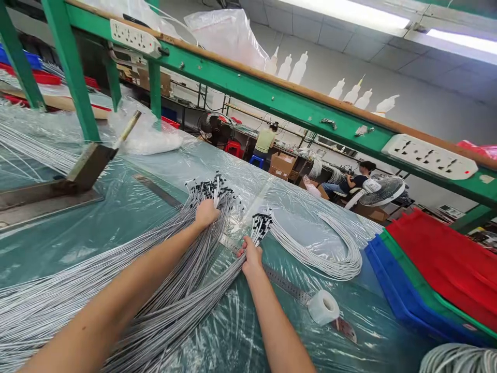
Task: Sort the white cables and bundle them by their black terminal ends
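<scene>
My left hand (pixel 207 212) is closed on a few cables at the tip end of a large spread of thin grey-white cables (pixel 166 248) with black ends; its fingertips are partly hidden. Lower and to the right, my right hand (pixel 252 256) wraps round a smaller cable bundle (pixel 262 228), whose black ends stick out above the fist. The tails of both groups run back toward the lower left. Just right of the held bundle, a looped bundle of white cables (pixel 341 264) lies on the plastic-covered table (pixel 303 336).
A steel ruler (pixel 287 285) passes under a roll of clear film (pixel 323 307). Red, green and blue bins (pixel 438 280) stand at right. A lever cutter (pixel 87 171) sits at left. A green shelf frame (pixel 240 85) with power strips crosses above. Two people work in the background.
</scene>
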`<state>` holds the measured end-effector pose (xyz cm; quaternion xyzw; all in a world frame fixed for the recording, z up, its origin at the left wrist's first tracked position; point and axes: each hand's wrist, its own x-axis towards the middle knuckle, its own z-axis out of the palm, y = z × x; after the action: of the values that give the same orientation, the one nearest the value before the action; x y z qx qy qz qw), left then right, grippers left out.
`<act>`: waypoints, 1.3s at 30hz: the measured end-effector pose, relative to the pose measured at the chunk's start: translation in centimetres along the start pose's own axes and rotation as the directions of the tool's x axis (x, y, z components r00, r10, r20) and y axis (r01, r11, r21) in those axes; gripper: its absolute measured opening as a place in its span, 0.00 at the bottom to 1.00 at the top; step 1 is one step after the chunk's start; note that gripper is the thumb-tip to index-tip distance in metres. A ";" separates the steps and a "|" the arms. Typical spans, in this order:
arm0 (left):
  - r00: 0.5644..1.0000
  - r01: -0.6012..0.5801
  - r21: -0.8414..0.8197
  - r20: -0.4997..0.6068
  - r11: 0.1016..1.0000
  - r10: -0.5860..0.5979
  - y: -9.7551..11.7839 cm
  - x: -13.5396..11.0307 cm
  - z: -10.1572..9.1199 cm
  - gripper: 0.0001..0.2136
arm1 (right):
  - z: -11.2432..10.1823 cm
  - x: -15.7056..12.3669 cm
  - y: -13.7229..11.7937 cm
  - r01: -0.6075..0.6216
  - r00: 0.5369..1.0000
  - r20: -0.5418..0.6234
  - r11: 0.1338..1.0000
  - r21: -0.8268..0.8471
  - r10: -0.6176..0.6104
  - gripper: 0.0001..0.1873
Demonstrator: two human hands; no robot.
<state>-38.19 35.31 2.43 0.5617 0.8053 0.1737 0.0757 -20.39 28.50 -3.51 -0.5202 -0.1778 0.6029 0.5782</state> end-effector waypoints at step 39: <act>0.935 -0.339 0.184 -0.039 0.922 0.352 0.3 -2.5 1.7 0.26 | -2.3 -5.7 -3.8 0.156 0.987 0.030 0.982 0.104 -0.160 0.15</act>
<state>-36.48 33.38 0.74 0.6928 0.7079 0.1330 -0.0345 -17.76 23.60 1.08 -0.4629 -0.1985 0.5731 0.6465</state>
